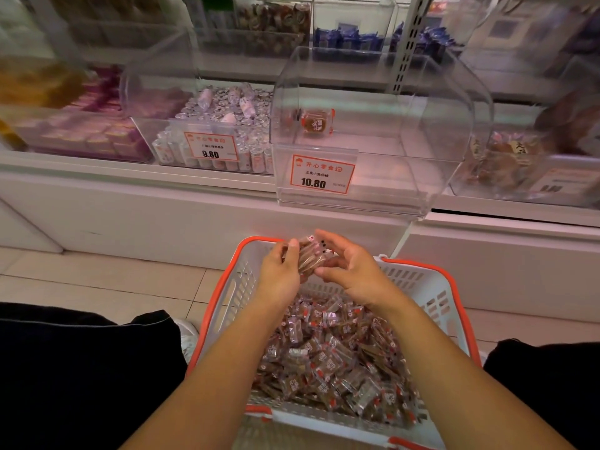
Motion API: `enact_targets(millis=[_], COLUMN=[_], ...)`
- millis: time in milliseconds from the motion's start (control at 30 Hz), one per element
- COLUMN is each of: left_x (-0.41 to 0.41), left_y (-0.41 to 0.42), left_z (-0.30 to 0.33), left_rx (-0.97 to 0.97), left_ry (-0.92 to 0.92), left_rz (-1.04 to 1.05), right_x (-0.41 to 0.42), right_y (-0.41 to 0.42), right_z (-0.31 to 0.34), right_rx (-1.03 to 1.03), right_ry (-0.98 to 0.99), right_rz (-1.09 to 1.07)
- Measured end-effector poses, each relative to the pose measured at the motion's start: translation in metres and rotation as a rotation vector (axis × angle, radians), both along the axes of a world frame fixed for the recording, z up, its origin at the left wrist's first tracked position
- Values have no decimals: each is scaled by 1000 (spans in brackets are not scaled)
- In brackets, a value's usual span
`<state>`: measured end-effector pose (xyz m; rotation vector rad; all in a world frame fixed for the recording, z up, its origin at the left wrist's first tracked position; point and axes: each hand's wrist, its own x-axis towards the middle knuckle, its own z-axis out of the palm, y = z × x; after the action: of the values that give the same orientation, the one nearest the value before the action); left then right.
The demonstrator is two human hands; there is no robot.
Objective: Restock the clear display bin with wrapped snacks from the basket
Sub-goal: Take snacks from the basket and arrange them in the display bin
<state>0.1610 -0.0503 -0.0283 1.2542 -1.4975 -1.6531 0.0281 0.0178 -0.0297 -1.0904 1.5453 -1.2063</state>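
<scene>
The stack of snacks between my left hand and right hand feels slick: clear, glossy film over brown contents. The same shiny wrappers fill the basket, a matt white plastic with slotted walls and an orange rim. At twelve o'clock the display bin is smooth, transparent hard plastic catching reflections, with a paper price tag behind its front. At nine o'clock the floor tiles look smooth and faintly glossy. My trousers are dark matt cloth.
</scene>
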Motion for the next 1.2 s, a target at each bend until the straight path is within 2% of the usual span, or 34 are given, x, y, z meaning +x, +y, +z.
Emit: enact_targets(millis=[100, 267, 400, 533, 600, 667, 800, 900, 967, 1100, 1200], left_x=[4, 9, 11, 8, 8, 9, 8, 1, -2, 0, 2], left_y=[-3, -5, -10, -3, -2, -2, -6, -4, -5, -8, -8], left_z=[-1, 3, 10, 15, 15, 14, 13, 15, 16, 17, 18], left_rx=[-196, -356, -295, 203, 315, 311, 124, 182, 210, 125, 29], left_ry=[-116, -180, -152, 59, 112, 142, 37, 73, 67, 38, 84], left_rz=[-30, -125, -147, -145, -130, -107, -167, -128, -82, -94, 40], right_x=[-6, -14, -15, -9, -6, -7, -11, -4, 0, 2, 6], right_y=[0, 3, 3, 2, 3, 4, 5, 3, 2, 3, 2], right_z=[3, 7, 7, 6, 6, 7, 8, 4, 4, 8, 16], right_rx=[14, 8, -17, -41, -40, -43, -52, -54, -58, -71, -90], right_ry=[186, 65, -8, -28, -45, -37, -35, -52, -14, 80, 156], right_rz=[15, 14, -40, -44, -26, -21, -77, -119, -112, -97, -127])
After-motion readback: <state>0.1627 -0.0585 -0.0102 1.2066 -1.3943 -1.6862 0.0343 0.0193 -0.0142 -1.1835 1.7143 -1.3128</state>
